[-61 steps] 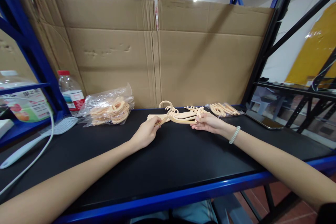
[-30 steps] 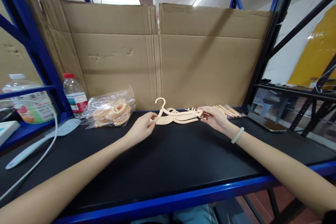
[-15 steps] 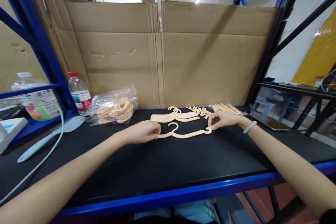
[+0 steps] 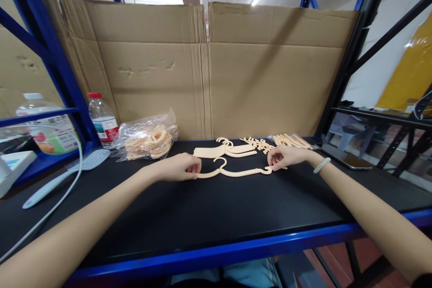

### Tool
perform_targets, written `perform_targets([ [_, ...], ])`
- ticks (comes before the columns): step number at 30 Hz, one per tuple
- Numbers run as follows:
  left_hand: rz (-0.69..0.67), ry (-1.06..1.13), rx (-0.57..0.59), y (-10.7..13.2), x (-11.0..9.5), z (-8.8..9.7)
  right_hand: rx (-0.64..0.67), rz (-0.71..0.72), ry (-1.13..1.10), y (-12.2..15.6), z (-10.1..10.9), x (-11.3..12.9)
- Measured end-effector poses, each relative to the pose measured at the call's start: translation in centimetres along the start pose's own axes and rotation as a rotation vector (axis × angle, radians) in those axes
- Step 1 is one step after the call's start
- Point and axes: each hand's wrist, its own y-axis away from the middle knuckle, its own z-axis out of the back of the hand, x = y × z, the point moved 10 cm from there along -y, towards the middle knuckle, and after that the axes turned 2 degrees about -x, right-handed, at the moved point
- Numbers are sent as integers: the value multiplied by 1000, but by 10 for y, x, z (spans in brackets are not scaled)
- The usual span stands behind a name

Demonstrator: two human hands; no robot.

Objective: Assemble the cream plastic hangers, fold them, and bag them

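Observation:
A cream plastic hanger (image 4: 241, 173) lies across the black tabletop, its hook pointing away from me. The fingers of my left hand (image 4: 184, 167) are closed on the end of its left arm. My right hand (image 4: 285, 157) pinches the small curved piece at the hanger's right end; a bit of cream plastic shows just past the fingertips. Just behind lie several more cream hangers (image 4: 211, 151), stacked with their hooks together. Small branched cream pieces (image 4: 256, 144) rest near my right hand.
To the left are a clear bag of cream parts (image 4: 148, 141), a red-capped bottle (image 4: 102, 119), a pale hairbrush (image 4: 67, 177) and a white cable (image 4: 72, 189). Bagged cream strips (image 4: 293, 141) and a dark flat tablet-like device (image 4: 346, 157) lie right. Cardboard (image 4: 151, 67) walls the back.
My left hand has shifted slightly left along the hanger arm, showing more of it. The hanger's hook has swung a little left. My right hand stays at the right end.

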Motion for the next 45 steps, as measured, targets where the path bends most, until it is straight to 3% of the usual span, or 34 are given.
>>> perform_targets([
  [9,-4,-3,-18,1,-2,2,-33,17,15,1,2,1],
  [15,-20,-25,-50,0,-2,4,-240,4,-17,-5,16,-3],
  [18,-43,-6,-32,0,-4,3,-296,26,-9,-6,17,6],
  [26,-42,10,6,2,2,2,-97,90,-64,-9,-9,24],
  [38,-10,59,12,2,12,3,-96,78,-42,-7,-8,25],
  [41,-1,93,8,1,19,4,-150,74,-35,-8,-4,23],
  [45,32,57,-32,1,29,10,-343,62,-17,-9,14,15],
])
